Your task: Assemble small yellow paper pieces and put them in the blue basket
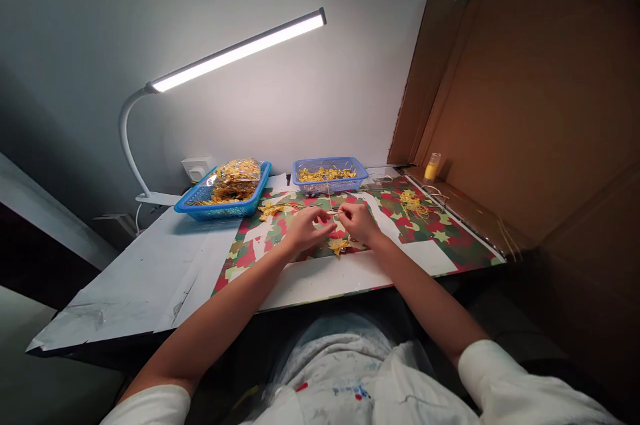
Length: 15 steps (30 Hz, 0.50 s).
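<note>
My right hand (359,221) is closed in a pinch on a thin stem or wire (334,213) above the patterned mat. Facing it from the left is my left hand (307,228), its fingers curved and its thumb apart, with the fingertips close to the stem's end. A pale thread (329,190) runs from the far side down to the space between my hands. Below them is a yellow artificial flower (339,247). Several yellow flower pieces on stems (273,210) lie left of my left hand. Whether my left fingertips touch the stem is too small to tell.
A blue basket (187,206) with yellow pieces and clear plastic stands at the left, under a lit lamp (240,51). Another blue basket (330,186) is behind my hands. Yellow threads (414,205) lie to the right. A small bottle (432,167) stands by the cardboard wall (530,91).
</note>
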{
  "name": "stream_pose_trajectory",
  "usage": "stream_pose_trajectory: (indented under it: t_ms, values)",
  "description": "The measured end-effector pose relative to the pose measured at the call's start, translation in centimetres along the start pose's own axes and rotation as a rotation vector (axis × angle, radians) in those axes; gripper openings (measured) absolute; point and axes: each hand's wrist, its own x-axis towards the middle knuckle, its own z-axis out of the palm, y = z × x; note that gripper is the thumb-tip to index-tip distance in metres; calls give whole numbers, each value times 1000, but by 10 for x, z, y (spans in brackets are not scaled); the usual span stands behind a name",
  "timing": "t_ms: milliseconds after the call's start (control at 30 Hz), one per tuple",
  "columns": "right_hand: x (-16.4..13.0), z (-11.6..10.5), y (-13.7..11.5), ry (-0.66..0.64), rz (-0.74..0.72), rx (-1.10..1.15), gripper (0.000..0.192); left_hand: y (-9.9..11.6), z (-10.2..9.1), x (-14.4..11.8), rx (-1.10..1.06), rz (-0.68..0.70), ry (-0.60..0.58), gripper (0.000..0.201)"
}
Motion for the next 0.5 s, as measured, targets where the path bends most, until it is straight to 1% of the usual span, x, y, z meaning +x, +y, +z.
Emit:
stream_pose_trajectory:
  t_ms: [33,67,100,133,167,233,367,500]
  values:
    - [1,-3,2,-62,49,3,21,0,-1,0,-18,-41,-140,31]
    - [1,-7,3,-152,96,10,20,0,-2,0,-41,-75,-274,34]
    - [1,-11,4,-260,136,18,20,1,-3,0,-60,-101,-380,36]
    - [1,-15,5,-371,169,25,20,1,-3,0,-72,-119,-443,38]
    - [0,-18,4,-466,197,27,20,2,-3,-1,-74,-128,-467,40]
    - [-1,-25,2,-584,233,22,19,5,-2,-2,-68,-127,-458,41]
    - [-2,-32,-4,-664,258,-14,20,7,3,-3,-69,-126,-436,33]
    - [-1,-33,-7,-704,257,-63,21,3,6,-3,-72,-125,-458,26]
